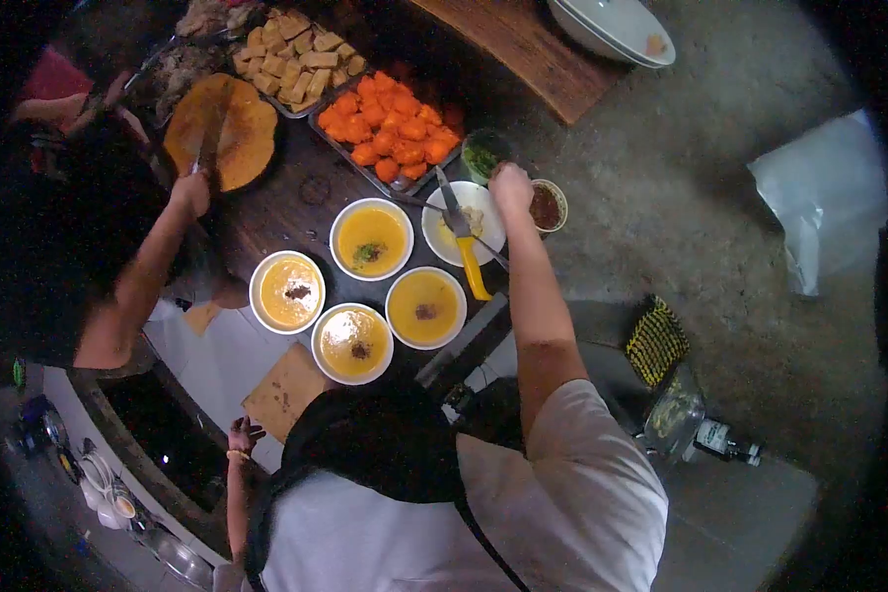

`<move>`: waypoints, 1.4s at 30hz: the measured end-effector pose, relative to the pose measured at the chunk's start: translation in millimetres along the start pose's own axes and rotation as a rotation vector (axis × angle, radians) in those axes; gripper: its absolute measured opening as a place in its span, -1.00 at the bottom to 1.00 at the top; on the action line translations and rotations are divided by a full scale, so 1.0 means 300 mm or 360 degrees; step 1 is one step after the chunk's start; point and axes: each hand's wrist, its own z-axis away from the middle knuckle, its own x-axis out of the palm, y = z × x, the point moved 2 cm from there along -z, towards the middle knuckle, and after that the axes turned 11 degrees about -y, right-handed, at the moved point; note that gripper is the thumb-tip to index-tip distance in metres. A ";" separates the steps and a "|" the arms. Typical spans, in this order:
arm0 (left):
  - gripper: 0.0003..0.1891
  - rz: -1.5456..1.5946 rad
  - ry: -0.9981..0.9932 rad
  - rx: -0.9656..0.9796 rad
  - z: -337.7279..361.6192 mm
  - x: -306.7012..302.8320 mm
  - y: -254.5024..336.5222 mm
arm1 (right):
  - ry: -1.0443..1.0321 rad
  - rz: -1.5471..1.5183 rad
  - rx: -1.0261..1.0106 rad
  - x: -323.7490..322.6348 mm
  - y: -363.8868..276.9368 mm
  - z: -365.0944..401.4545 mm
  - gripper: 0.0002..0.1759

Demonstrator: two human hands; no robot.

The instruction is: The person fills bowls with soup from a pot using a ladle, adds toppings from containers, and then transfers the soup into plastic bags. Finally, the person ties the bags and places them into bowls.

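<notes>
My right hand (510, 189) is at the rim of a small clear bowl of chopped greens (483, 156), fingers closed; what they pinch, if anything, is hidden. Beside it are a cup of dark red sauce (547, 206) and a white bowl of minced pale stuff (476, 219), with a yellow-handled knife (471, 259) lying across. Low on the left, away from the food, hangs my left hand (246, 434), open with nothing in it. Several white bowls hold yellow liquid; one bowl (370, 240) carries greens, the others, such as this bowl (353, 343), a dark dab.
A co-worker's hand (191, 192) holds a cleaver over a round chopping board (252, 128). Trays of orange balls (390, 128) and fried tofu cubes (301, 61) stand at the back. A wooden plank (523, 44), white bowls (617, 30) and a plastic bag (824, 192) lie further right.
</notes>
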 end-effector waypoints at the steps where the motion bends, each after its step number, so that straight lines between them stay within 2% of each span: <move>1: -0.58 0.0001 0.0007 0.0005 0.030 0.029 0.033 | 0.0000 -0.0129 0.0013 0.028 0.012 -0.017 -0.76; 2: -0.59 0.0132 0.0056 -0.0024 0.051 0.048 0.051 | 0.0000 -0.0136 0.0006 0.030 0.022 -0.022 -0.76; 4: -0.60 0.0396 0.0150 -0.0090 0.086 0.075 0.069 | -0.0048 -0.0585 0.0099 0.032 0.074 -0.027 -0.76; 5: -0.60 -0.0055 -0.0046 0.0206 -0.035 -0.013 -0.031 | -0.0096 -0.0832 0.0184 0.049 0.103 -0.031 -0.80; 7: -0.60 -0.0917 -0.0172 0.0949 -0.223 -0.153 -0.190 | -0.0088 -0.0916 0.0162 0.028 0.120 -0.014 -0.83; 8: -0.61 -0.0561 -0.0109 0.0552 -0.151 -0.065 -0.070 | -0.0077 -0.1004 0.0143 0.029 0.132 -0.004 -0.86; 9: -0.61 -0.0166 0.0027 0.0191 0.025 0.124 0.183 | 0.0029 -0.1061 0.0068 0.034 0.146 0.000 -0.88; 10: -0.61 -0.0161 -0.0034 0.0409 -0.019 0.144 0.198 | -0.0056 -0.1113 0.0159 0.056 0.176 -0.013 -0.87; 11: -0.61 -0.0158 -0.0095 0.0631 -0.061 0.154 0.203 | -0.0013 -0.1092 0.0085 0.031 0.171 0.012 -0.86; 13: -0.56 -0.0041 0.0029 0.0403 0.045 0.304 0.398 | 0.0038 -0.1126 0.0004 -0.048 0.148 0.072 -0.86; 17: -0.63 -0.0063 -0.0039 0.0451 0.051 0.369 0.470 | -0.0147 -0.1376 -0.0088 -0.159 0.031 0.236 -0.87; 18: -0.63 -0.0056 -0.0003 0.0449 0.059 0.365 0.471 | -0.0239 -0.1514 -0.0071 -0.154 0.009 0.269 -0.87; 20: -0.61 -0.0211 0.0027 0.0269 0.062 0.353 0.450 | -0.0360 -0.1528 -0.0314 -0.180 -0.105 0.402 -0.87; 22: -0.59 -0.0205 0.0013 0.0253 0.039 0.320 0.397 | -0.0394 -0.1728 -0.0596 -0.032 -0.172 0.479 -0.86; 24: -0.57 -0.0102 -0.0005 0.0284 -0.041 0.234 0.267 | -0.0444 -0.1629 -0.0834 0.015 -0.317 0.589 -0.83; 26: -0.56 -0.0023 0.0023 0.0299 -0.089 0.164 0.149 | -0.0581 -0.1321 -0.0678 0.019 -0.433 0.699 -0.82; 28: -0.56 0.0057 0.0055 0.0316 -0.060 0.132 0.121 | -0.0636 -0.1150 -0.0765 0.055 -0.500 0.741 -0.82; 29: -0.53 0.0010 0.0083 0.0169 -0.026 0.123 0.128 | -0.0684 -0.0969 -0.0850 0.072 -0.523 0.753 -0.81; 30: -0.50 -0.0035 0.0110 0.0021 0.004 0.120 0.133 | -0.0686 -0.0975 -0.0857 0.085 -0.535 0.756 -0.81; 31: -0.49 0.0081 0.0001 0.0009 0.012 0.100 0.129 | -0.0730 -0.0912 -0.0873 0.100 -0.545 0.762 -0.81; 33: -0.49 -0.0002 0.0085 -0.0014 0.028 0.088 0.096 | -0.0774 -0.0843 -0.0892 0.128 -0.543 0.765 -0.81; 35: -0.49 -0.0075 0.0167 -0.0035 0.023 0.076 0.056 | -0.0944 -0.1328 -0.0718 0.141 -0.516 0.748 -0.83; 38: -0.49 0.0071 0.0100 0.0017 0.019 0.090 0.039 | -0.1109 -0.1543 -0.0691 0.123 -0.460 0.723 -0.84; 39: -0.49 -0.0018 0.0141 -0.0028 0.035 0.108 0.065 | -0.1002 -0.1683 -0.0728 0.196 -0.412 0.720 -0.83; 40: -0.48 -0.0107 0.0182 -0.0076 0.055 0.126 0.077 | -0.1011 -0.1674 -0.0709 0.164 -0.384 0.733 -0.83; 41: -0.49 0.0107 -0.0035 -0.0051 -0.055 0.035 -0.039 | -0.1009 -0.1506 -0.0742 0.098 -0.364 0.751 -0.82; 42: -0.49 0.0107 -0.0043 -0.0069 -0.038 0.057 -0.032 | -0.1007 -0.1339 -0.0775 0.035 -0.348 0.773 -0.80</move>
